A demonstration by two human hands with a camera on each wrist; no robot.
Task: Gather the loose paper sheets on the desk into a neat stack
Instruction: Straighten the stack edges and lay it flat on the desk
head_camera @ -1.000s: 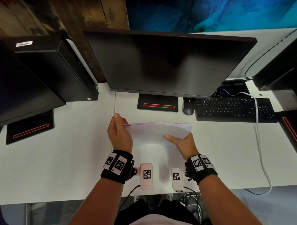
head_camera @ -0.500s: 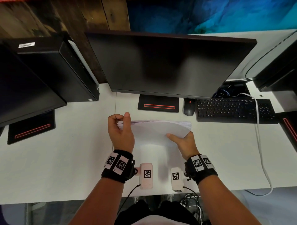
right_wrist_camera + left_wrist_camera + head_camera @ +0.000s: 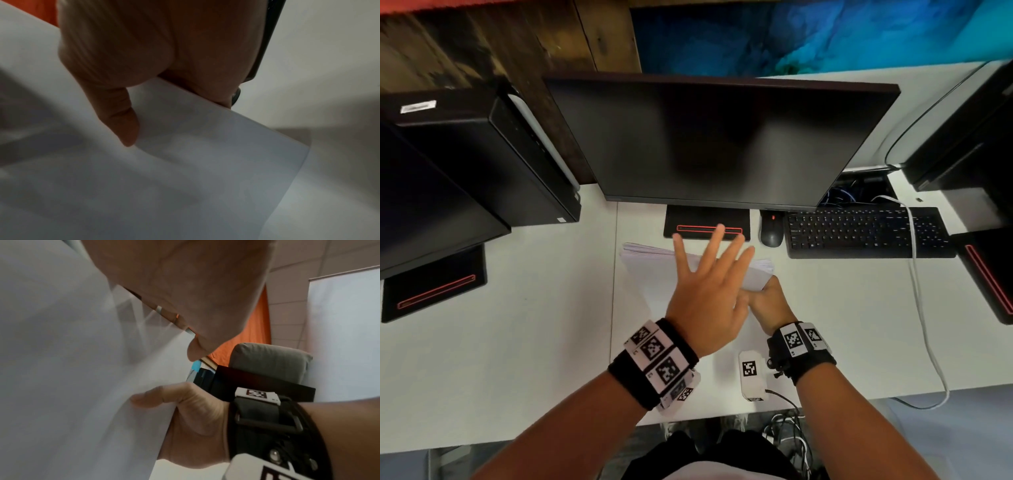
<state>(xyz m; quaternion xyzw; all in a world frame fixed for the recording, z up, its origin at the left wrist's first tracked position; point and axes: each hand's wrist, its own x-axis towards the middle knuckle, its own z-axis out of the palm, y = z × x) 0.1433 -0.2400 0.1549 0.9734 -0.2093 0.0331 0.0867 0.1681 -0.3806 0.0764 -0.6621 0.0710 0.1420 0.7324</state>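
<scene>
— So, where is the paper stack at this moment?

— It is on the white table, in front of the black monitor and just before its stand base. Its far edge looks a little fanned, so the sheets are not fully even.

— And the right hand?

— It holds the stack at the right near corner. In the right wrist view the thumb lies on top of the paper and the other fingers go under the edge, so the fingers are pinching the stack.

— What does the left hand do?

— It is over the middle of the stack, with the fingers straight and spread apart, grasping nothing. From the head view I cannot tell if the palm touches the paper or is only above it. In the left wrist view the picture is blurred; I see the palm near the white sheet, and the right thumb on the paper.

— What else is on the table?

— A black mouse and a black keyboard are to the right of the stand base, apart from the stack. A white cable runs over the keyboard toward the near edge. A black computer case stands on the left.
</scene>
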